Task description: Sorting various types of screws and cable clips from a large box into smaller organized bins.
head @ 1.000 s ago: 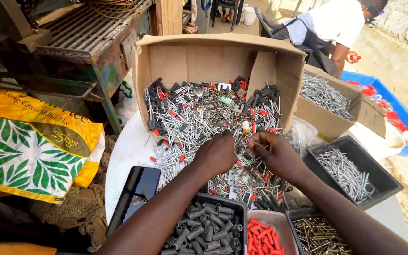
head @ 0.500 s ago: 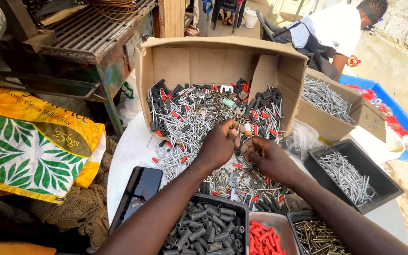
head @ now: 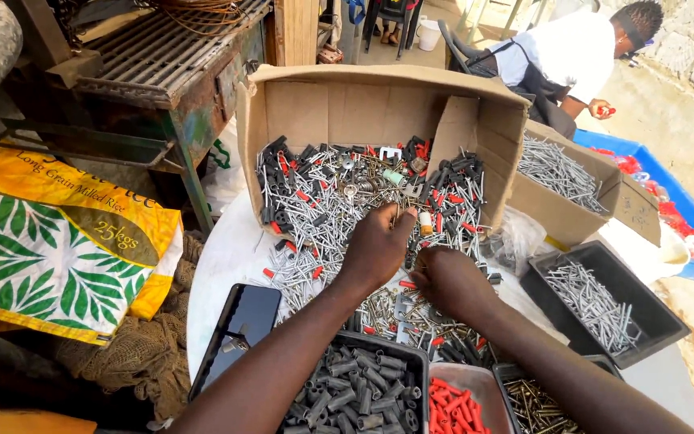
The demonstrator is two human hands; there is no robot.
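Head view, looking down on a round white surface [head: 226, 265]. A mixed heap of fasteners [head: 339, 201] (grey nails and screws, black and red plastic wall plugs, a few bright metal brackets) spilled from an opened cardboard box [head: 347, 104] laid on its side, running toward the near edge.

Left hand [head: 379, 249] sat knuckles-up on the middle of the heap, fingers curled down and pinched together at the tips; it seemed to nip one small piece, but the piece was hidden under the fingers. Right hand [head: 451, 281] lay just beside it, to the right and nearer, also palm-down with fingers bent into the pile; what it gripped, if anything, could not be told.

Near edge: a black tray of grey plugs [head: 363, 390], a tray of red plugs [head: 455, 406], a tray of brass-coloured screws [head: 536, 406]. Right: a black tray of nails [head: 596, 301] and a second cardboard box of nails [head: 564, 181]. A dark phone [head: 238, 333] lay left of the trays.

Handling judgement: each piece is light, stiff and small. Nails and screws are smooth and pointed, apt to slip or prick, so best pinched mid-shank or by the head. Plugs are ribbed plastic, easier to grip across the body. Tangled pieces likely drag neighbours when lifted.

Another person [head: 572, 56] in white crouched well apart, upper right.
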